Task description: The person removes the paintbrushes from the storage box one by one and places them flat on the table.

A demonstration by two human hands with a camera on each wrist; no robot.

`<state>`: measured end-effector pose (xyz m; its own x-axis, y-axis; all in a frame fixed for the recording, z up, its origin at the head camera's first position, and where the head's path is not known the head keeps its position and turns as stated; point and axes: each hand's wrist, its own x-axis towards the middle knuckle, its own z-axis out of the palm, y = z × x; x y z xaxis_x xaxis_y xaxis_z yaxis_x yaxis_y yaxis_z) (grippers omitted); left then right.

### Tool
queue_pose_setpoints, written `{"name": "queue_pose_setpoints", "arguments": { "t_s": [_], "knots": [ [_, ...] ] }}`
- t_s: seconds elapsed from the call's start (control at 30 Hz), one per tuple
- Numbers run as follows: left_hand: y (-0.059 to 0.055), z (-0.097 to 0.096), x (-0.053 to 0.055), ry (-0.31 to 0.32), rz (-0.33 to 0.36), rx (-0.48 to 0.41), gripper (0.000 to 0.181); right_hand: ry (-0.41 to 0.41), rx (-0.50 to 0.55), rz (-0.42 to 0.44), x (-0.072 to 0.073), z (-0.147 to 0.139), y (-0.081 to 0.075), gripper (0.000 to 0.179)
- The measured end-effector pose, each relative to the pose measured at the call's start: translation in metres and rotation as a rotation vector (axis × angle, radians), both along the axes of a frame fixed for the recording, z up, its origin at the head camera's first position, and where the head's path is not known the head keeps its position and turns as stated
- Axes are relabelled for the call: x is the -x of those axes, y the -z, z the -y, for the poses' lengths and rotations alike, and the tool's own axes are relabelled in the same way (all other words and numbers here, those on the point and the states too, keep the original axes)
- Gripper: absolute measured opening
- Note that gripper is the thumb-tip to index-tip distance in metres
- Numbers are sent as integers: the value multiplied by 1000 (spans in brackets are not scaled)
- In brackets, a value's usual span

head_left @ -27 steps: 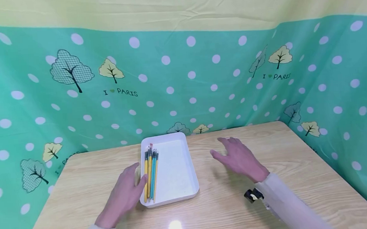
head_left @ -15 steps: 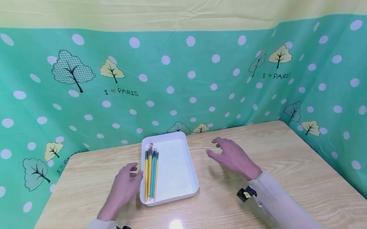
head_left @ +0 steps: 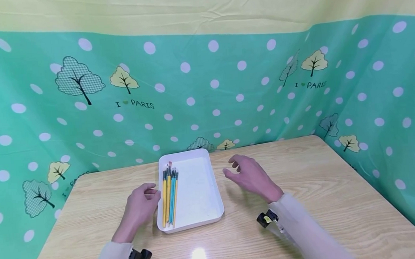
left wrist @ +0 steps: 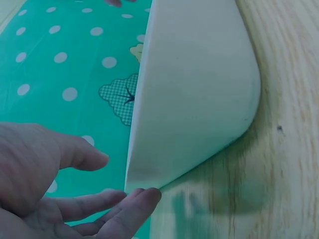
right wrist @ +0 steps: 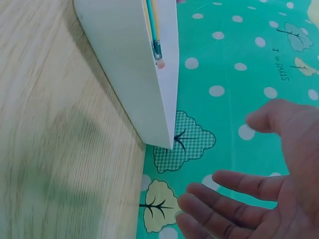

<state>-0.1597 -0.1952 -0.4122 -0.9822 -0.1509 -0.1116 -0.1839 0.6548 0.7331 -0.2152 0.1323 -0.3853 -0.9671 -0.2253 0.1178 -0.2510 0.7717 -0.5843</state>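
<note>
A white rectangular tray [head_left: 198,189] lies on the table, with several paintbrushes [head_left: 170,197] side by side along its left wall. Their handles are yellow and turquoise, bristles pointing to the far end. My left hand [head_left: 139,205] is at the tray's left rim, thumb and fingers apart and nothing between them. In the left wrist view its fingertips [left wrist: 152,196] are close to the tray's outer wall [left wrist: 197,89]; whether they touch it I cannot tell. To the right of the tray, my right hand [head_left: 252,176] hovers above the table, fingers loosely bent, holding nothing.
Wooden table [head_left: 304,202] surrounds the tray. A green curtain [head_left: 205,90] with white dots and printed trees hangs behind it and along both sides. Small black cameras, one of them the right wrist camera [head_left: 267,218], sit at both wrists.
My right hand has moved left, nearer the tray. The left hand has drawn back slightly, its thumb no longer over the brushes. Tray and paintbrushes have stayed in place.
</note>
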Motion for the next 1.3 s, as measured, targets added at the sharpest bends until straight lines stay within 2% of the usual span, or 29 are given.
{"name": "queue_pose_setpoints", "arguments": {
  "t_s": [0.3, 0.9, 1.13, 1.3],
  "knots": [
    [2, -3, 7, -36, 49, -31, 47, -10, 55, 13, 5, 15, 2, 42],
    [8, -1, 13, -78, 38, -59, 38, -38, 95, 23, 8, 44, 3, 38],
    [8, -1, 11, -88, 49, -66, 38, -55, 116, 27, 8, 51, 4, 33],
    [9, 1, 10, -89, 41, -83, 38, -64, 118, 61, 8, 56, 2, 37]
  ]
}}
